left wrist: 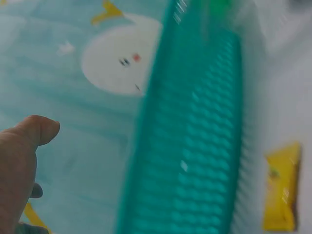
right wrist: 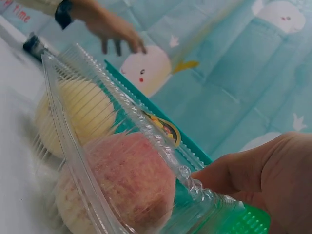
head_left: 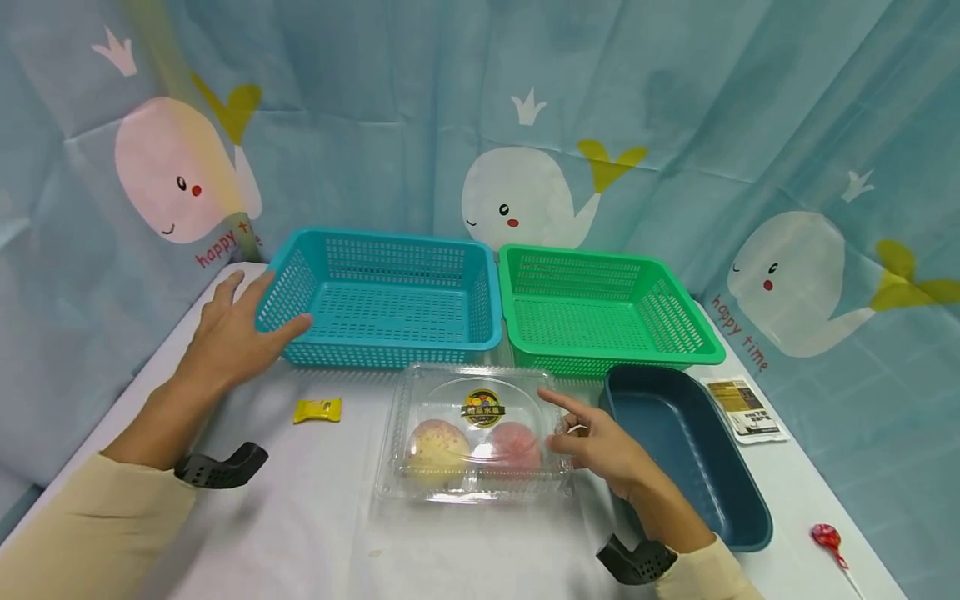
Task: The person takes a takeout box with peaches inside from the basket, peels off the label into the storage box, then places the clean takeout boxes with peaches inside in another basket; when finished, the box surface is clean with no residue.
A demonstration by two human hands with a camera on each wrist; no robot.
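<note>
At the front middle of the table lies a clear plastic clamshell box (head_left: 442,396) with a fruit label, holding a yellowish speckled round fruit (head_left: 437,450) and a pink one (head_left: 515,446). My right hand (head_left: 618,454) is at its right edge, index finger extended above the lid. In the right wrist view the thumb (right wrist: 222,174) meets the box's edge clasp, with a finger partly hidden beneath; it appears to pinch there. My left hand (head_left: 232,337) hovers with spread fingers by the left end of the blue basket (head_left: 375,353), holding nothing. A yellow wrapped snack (head_left: 317,410) lies below it.
A green basket (head_left: 600,358) stands beside the blue one at the back. To the right are a dark blue tub (head_left: 693,442), a white-and-tan packet (head_left: 742,410) and a red lollipop (head_left: 826,536). A whale-print curtain (head_left: 390,167) hangs behind the table.
</note>
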